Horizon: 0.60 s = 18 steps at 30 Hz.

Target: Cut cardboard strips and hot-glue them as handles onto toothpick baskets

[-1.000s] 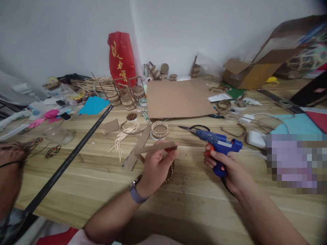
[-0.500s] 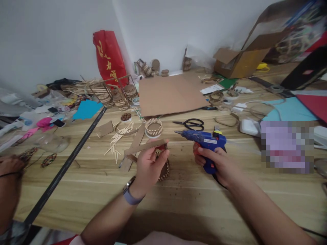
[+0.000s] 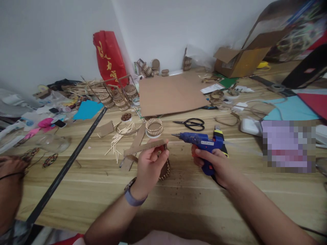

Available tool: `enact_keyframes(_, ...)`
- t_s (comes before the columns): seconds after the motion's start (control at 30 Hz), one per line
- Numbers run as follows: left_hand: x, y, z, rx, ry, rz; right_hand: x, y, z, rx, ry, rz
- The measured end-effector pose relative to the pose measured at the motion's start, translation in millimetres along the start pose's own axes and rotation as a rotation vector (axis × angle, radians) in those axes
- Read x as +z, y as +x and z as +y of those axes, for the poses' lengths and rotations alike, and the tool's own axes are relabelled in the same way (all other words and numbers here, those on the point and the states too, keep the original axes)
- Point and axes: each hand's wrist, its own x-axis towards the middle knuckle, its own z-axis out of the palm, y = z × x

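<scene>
My left hand [image 3: 150, 166] is closed, pinching a bent strip of cardboard [image 3: 143, 147] between thumb and fingers. Below and behind that hand is a small brown piece edged with short stick ends [image 3: 165, 169], partly hidden by my fingers. My right hand [image 3: 217, 165] is wrapped round the handle of a blue glue gun [image 3: 195, 138]. Its nozzle points left, a little apart from the strip. Just beyond my left hand, a round stick-walled basket [image 3: 154, 127] rests on a white round base.
Black scissors [image 3: 191, 124] and a yellow-and-black cutter [image 3: 223, 139] lie near the glue gun. Loose sticks [image 3: 118, 137] are scattered left of the basket. A large cardboard sheet [image 3: 171, 93] is behind. Another person's hand [image 3: 11, 166] is at the far left.
My right hand has lowered the glue gun slightly and shifted it a little left. Its fingers now cover the trigger, and more of the cutter shows behind. My left hand is nearly still.
</scene>
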Motion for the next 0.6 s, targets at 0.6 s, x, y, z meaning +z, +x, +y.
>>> enact_keyframes(0.6, 3.4, 0.1, -5.5, 0.044, -0.075, 0.074, -2.5, -6.0, 0.5, 0.038, 0.011, -0.004)
